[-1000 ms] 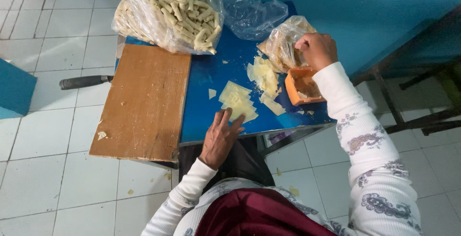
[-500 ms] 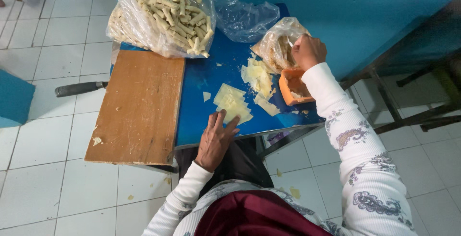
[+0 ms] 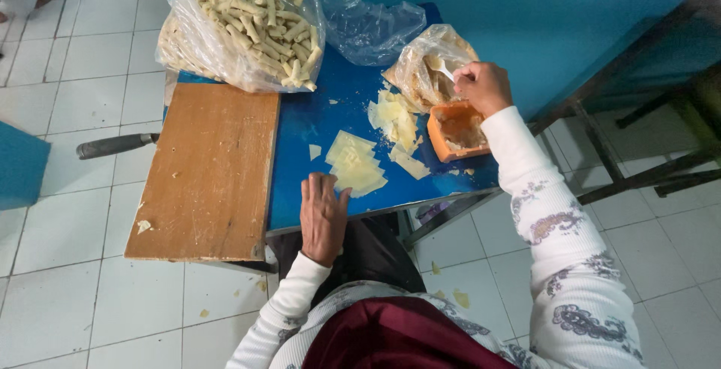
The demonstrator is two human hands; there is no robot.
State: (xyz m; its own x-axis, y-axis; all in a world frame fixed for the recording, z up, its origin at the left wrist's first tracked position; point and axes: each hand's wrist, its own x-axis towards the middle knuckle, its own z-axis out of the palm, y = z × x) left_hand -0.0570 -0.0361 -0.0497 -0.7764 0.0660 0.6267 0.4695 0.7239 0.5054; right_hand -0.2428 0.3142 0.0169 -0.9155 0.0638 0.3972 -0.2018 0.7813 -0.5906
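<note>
The left hand (image 3: 324, 215) lies flat and open at the near edge of the blue counter (image 3: 315, 125), its fingers (image 3: 321, 189) spread and holding nothing. The stack of pale square wrappers (image 3: 355, 164) sits just beyond the fingertips at about one o'clock, nearly touching, its corners pointing toward twelve and six. The right hand (image 3: 484, 87) is well off at two o'clock, closed around a small white spoon (image 3: 444, 71) above the orange tub (image 3: 457, 130), beside a bag of filling (image 3: 426, 72). So the left hand is much the nearer to the wrappers. A wooden board (image 3: 206, 173) lies at nine o'clock of it.
</note>
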